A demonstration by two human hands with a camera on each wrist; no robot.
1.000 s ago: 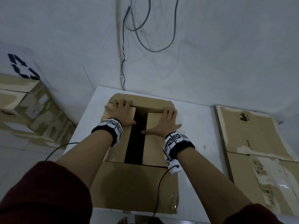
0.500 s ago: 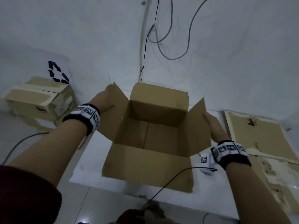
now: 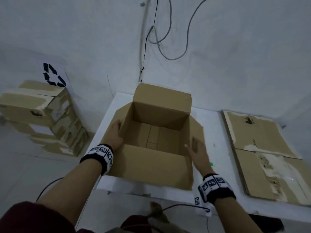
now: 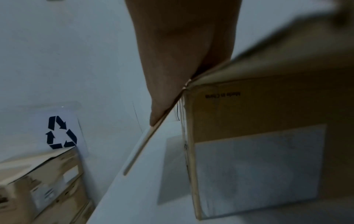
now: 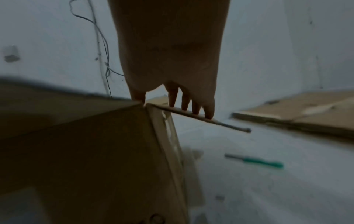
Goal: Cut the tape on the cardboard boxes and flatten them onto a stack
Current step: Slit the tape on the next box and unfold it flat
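Observation:
An open brown cardboard box (image 3: 151, 163) stands on the white table (image 3: 217, 132), all its top flaps folded out and its inside empty. My left hand (image 3: 114, 133) lies flat on the left side flap, which slopes outward; in the left wrist view the left hand (image 4: 172, 60) runs along that flap beside the box (image 4: 258, 113). My right hand (image 3: 197, 150) rests with straight fingers (image 5: 208, 109) on top of the right flap (image 5: 226, 124), thumb at the box corner. A green-handled cutter (image 5: 256, 161) lies on the table right of the box.
A stack of flattened cardboard (image 3: 262, 148) lies on the table's right part. Taped boxes (image 3: 38, 111) are piled on the floor at left under a recycling sign (image 3: 53, 74). Cables (image 3: 156, 36) hang on the wall behind. The table's front edge is close to me.
A second ago both hands lay on the box's closed top flaps. They swung the side flaps open, and now both hands press those flaps outward and lower.

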